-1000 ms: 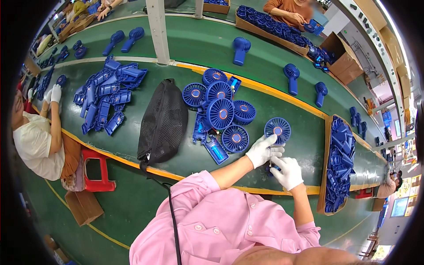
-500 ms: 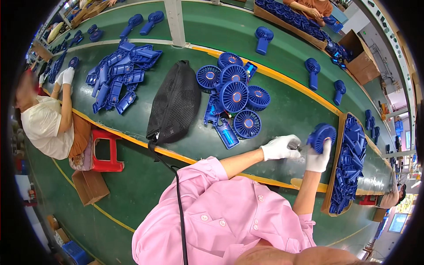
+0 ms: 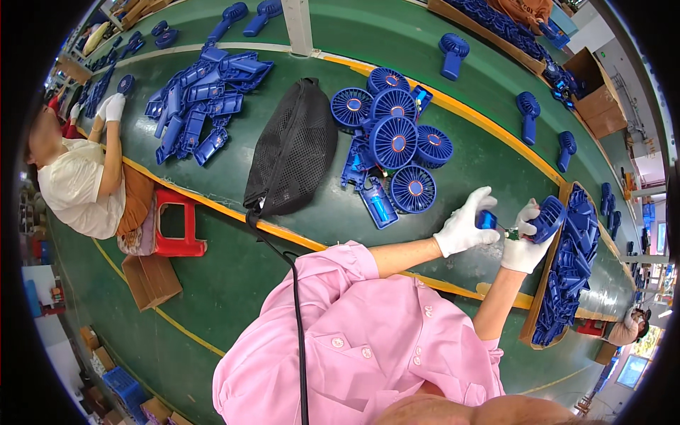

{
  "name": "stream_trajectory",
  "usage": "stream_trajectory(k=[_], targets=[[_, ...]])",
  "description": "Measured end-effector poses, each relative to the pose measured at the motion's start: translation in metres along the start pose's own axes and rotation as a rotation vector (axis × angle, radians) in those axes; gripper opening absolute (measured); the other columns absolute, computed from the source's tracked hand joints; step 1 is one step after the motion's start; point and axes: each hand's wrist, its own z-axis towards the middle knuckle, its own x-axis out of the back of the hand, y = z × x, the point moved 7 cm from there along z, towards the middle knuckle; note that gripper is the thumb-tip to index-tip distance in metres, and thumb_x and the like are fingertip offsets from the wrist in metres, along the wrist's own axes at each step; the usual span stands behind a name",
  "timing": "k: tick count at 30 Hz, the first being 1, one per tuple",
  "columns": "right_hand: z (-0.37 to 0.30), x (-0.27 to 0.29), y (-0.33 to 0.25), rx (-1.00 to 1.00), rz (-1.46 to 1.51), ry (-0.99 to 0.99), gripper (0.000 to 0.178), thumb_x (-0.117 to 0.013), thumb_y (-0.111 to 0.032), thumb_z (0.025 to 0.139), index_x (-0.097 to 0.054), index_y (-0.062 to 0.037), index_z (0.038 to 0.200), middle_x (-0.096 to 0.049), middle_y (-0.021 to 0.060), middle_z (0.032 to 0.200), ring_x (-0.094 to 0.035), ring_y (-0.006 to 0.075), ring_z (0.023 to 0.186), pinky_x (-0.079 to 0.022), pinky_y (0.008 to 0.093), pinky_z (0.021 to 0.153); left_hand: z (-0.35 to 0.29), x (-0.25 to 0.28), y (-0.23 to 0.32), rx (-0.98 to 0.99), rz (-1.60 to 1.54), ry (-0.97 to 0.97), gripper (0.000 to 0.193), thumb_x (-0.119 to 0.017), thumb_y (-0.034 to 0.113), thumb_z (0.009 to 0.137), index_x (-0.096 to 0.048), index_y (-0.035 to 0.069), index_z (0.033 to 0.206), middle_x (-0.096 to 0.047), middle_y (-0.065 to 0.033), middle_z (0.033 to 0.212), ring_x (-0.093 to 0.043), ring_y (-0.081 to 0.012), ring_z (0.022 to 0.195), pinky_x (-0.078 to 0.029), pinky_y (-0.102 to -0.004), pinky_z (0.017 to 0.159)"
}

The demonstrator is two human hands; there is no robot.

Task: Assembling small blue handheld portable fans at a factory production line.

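Both my hands wear white gloves and work close together above the green table (image 3: pixel 453 268), near its front edge. Curled fingers of my left hand (image 3: pixel 465 228) grip a short, shiny blue cylinder (image 3: pixel 486 219) that looks like a battery. My right hand (image 3: pixel 525 249) holds a round blue fan head (image 3: pixel 547 218), tilted, at its outer side. Between the hands shows a small green circuit board (image 3: pixel 511 234) with thin wires; what it is fixed to is partly hidden by the fingers. Left of my hands lies a pile of blue fan heads (image 3: pixel 394 142), some with opened handles and wires.
A carton of blue shells (image 3: pixel 563 283) stands just right of my right hand. A black mesh bag (image 3: pixel 294 149) lies left of the fans, beside heaped blue casings (image 3: pixel 191 106). Assembled fans (image 3: pixel 528 117) lie beyond the yellow strip. A co-worker (image 3: pixel 78 177) sits at the left.
My hands have come closer together. The blue cylinder now shows plainly in my left hand. My right hand has turned the fan head outward, and the green board has come into sight. The view has shifted slightly.
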Motion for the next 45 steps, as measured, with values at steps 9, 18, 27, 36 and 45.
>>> stream_trajectory(k=[9, 18, 27, 36, 45], targets=[[0.012, -0.005, -0.011, 0.039, 0.200, -0.056, 0.057, -0.063, -0.027, 0.090, -0.042, 0.0151, 0.123, -0.057, 0.0165, 0.103, -0.063, 0.0266, 0.091, -0.057, 0.0326, 0.059, -0.012, -0.034, -0.014, 0.133, -1.038, -0.402, 0.095, -0.058, 0.050, 0.092, 0.005, 0.015, 0.154, -0.038, -0.0226, 0.146, -0.037, -0.0322, 0.136, -0.024, -0.0469, 0.114], [0.022, 0.026, -0.033, 0.112, 0.195, 0.054, 0.052, -0.068, -0.029, 0.085, -0.049, 0.0065, 0.118, -0.057, 0.0168, 0.103, -0.062, 0.0272, 0.089, -0.055, 0.0346, 0.059, -0.025, -0.047, -0.018, 0.364, -0.874, -0.490, 0.107, -0.063, 0.054, 0.088, 0.011, 0.012, 0.153, -0.036, -0.0240, 0.147, -0.041, -0.0368, 0.133, -0.042, -0.0543, 0.097], [-0.038, 0.010, 0.027, 0.067, -0.396, -0.007, 0.065, -0.055, -0.053, 0.092, -0.045, -0.0038, 0.134, -0.057, 0.0146, 0.113, -0.061, 0.0233, 0.092, -0.053, 0.0299, 0.062, -0.008, -0.030, -0.042, 0.559, -1.102, -0.203, 0.052, -0.053, 0.055, 0.093, -0.060, 0.008, 0.117, -0.065, -0.0089, 0.110, -0.064, -0.0192, 0.099, -0.054, -0.0348, 0.078], [-0.047, -0.012, -0.006, 0.424, -1.163, 0.158, 0.064, -0.063, -0.037, 0.088, -0.047, 0.0046, 0.133, -0.060, 0.0141, 0.118, -0.061, 0.0232, 0.105, -0.049, 0.0361, 0.093, -0.019, -0.038, -0.040, 0.617, -0.603, -0.335, 0.026, -0.058, 0.026, 0.095, -0.057, 0.005, 0.110, -0.065, -0.0062, 0.092, -0.062, -0.0116, 0.077, -0.055, -0.0291, 0.063], [-0.028, 0.020, -0.020, 0.342, -1.249, 0.353, 0.043, -0.066, -0.021, 0.088, -0.058, 0.0049, 0.121, -0.065, 0.0099, 0.109, -0.060, 0.0142, 0.098, -0.048, 0.0287, 0.089, -0.025, -0.047, -0.033, 0.689, -0.591, -0.377, 0.033, -0.056, 0.017, 0.093, -0.051, 0.001, 0.122, -0.061, -0.0102, 0.092, -0.062, -0.0169, 0.071, -0.056, -0.0317, 0.062]])
